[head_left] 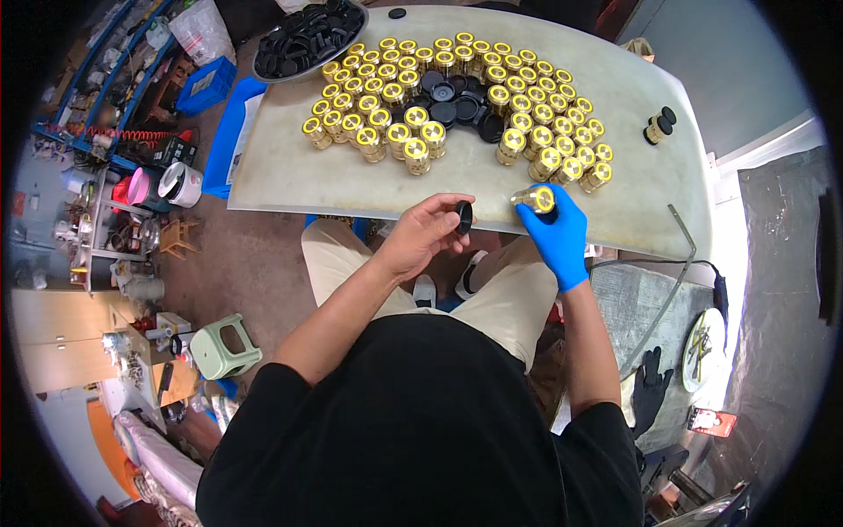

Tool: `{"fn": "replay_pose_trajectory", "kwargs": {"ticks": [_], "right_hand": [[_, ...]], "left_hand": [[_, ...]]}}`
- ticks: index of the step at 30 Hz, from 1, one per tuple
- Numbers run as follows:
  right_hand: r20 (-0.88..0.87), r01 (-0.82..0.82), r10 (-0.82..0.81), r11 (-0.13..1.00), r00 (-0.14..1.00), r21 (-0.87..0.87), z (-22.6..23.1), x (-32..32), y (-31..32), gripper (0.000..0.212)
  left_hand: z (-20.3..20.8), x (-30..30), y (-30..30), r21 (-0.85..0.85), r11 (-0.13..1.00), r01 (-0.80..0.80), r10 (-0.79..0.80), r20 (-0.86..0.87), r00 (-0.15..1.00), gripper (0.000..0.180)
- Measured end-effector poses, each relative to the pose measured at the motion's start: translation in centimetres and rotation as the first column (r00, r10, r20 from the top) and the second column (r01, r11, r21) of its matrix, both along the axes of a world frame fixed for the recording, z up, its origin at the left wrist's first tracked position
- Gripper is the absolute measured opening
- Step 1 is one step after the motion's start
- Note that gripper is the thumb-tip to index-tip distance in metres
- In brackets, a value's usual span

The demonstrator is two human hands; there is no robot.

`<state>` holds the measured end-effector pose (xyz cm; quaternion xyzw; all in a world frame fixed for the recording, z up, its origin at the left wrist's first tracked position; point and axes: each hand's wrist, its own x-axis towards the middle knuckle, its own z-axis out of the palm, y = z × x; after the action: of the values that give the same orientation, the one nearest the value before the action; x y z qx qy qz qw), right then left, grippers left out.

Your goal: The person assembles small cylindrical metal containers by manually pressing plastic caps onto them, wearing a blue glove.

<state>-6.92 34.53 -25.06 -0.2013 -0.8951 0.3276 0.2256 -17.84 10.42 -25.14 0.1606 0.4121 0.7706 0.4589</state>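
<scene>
My bare left hand (423,235) pinches a round black plastic cap (464,217) on edge, just past the table's near edge. In a blue glove, my right hand (558,233) grips a shiny gold metal cylinder (532,199), tilted over the table's front edge. The cap and the cylinder are apart. Ahead of my hands, many similar gold cylinders (416,156) stand upright on the pale table (351,180), with bright yellow-gold round tops. A heap of loose black caps (444,112) lies among them.
A metal bowl full of black caps (312,39) sits at the far left. One cylinder with black ends (659,126) stands apart at the right. A bent metal rod (674,294), a black glove (650,386) and a white plate (702,349) lie right of me. A green stool (225,346) stands left.
</scene>
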Motion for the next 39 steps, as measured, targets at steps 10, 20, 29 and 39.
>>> {"fn": "replay_pose_trajectory", "kwargs": {"ticks": [10, 20, 29, 39], "right_hand": [[-0.221, -0.378, 0.331, 0.547, 0.917, -0.747, 1.1, 0.6, -3.2, 0.041], [-0.189, -0.385, 0.377, 0.558, 0.907, -0.735, 1.0, 0.7, -3.3, 0.04], [-0.22, -0.442, 0.389, 0.699, 0.895, -0.562, 0.3, 0.7, -3.6, 0.041], [-0.122, -0.224, 0.319, 0.307, 0.94, -0.925, -0.5, 0.5, -3.5, 0.027]], "left_hand": [[-0.4, 0.1, 0.6, -0.122, 0.991, -0.047, 0.009, -0.292, 0.956, 0.047], [-0.3, -0.3, 1.0, -0.134, 0.991, -0.018, -0.025, -0.313, 0.95, 0.046], [0.2, -0.6, 1.0, -0.267, 0.963, -0.02, -0.073, -0.334, 0.94, 0.041], [1.8, -0.5, 0.3, -0.192, 0.973, -0.131, -0.064, -0.765, 0.641, 0.046]]}}
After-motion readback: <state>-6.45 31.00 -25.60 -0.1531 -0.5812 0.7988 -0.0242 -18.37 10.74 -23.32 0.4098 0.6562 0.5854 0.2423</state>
